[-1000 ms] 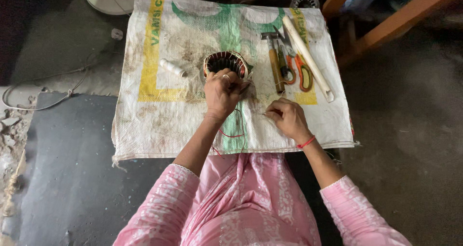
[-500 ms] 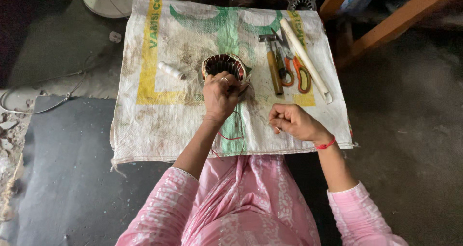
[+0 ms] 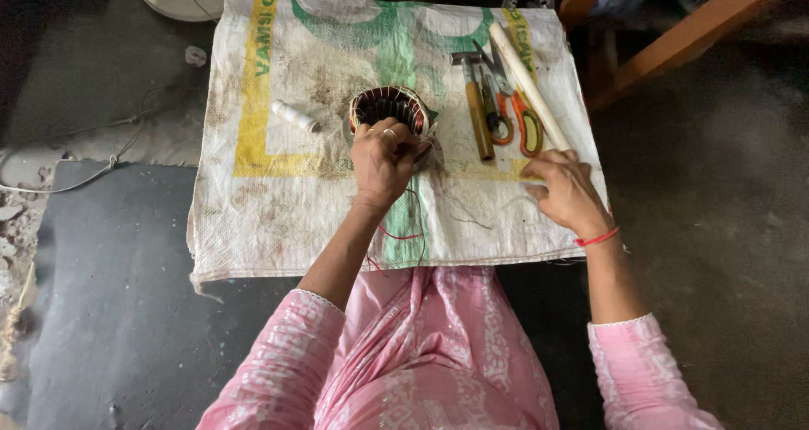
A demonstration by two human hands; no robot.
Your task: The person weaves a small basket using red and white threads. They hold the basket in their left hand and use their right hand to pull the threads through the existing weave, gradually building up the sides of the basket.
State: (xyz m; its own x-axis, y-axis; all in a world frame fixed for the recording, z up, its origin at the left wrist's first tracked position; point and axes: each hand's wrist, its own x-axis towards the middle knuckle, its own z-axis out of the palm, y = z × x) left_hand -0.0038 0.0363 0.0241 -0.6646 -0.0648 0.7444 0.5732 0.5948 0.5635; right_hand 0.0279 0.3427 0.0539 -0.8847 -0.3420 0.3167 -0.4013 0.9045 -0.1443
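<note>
The left hand (image 3: 383,160) is clamped over the near rim of a small round motor stator (image 3: 389,108), fingers curled on its edge, holding it steady where it stands at the middle of a worn woven sack (image 3: 278,186) spread on the floor. The right hand (image 3: 563,190) rests well apart to the right, fingers loosely bent on the sack just near a long pale stick (image 3: 527,85); whether it pinches anything I cannot tell. It looks like the winding stage, with thin wires (image 3: 409,219) trailing from the stator toward the person, and fetching a tool seems the likely call. Left of the stick lie orange-handled scissors (image 3: 516,114) and a hammer (image 3: 476,101); a white thread spool (image 3: 295,116) sits left of the stator. The loose wires could snag.
</note>
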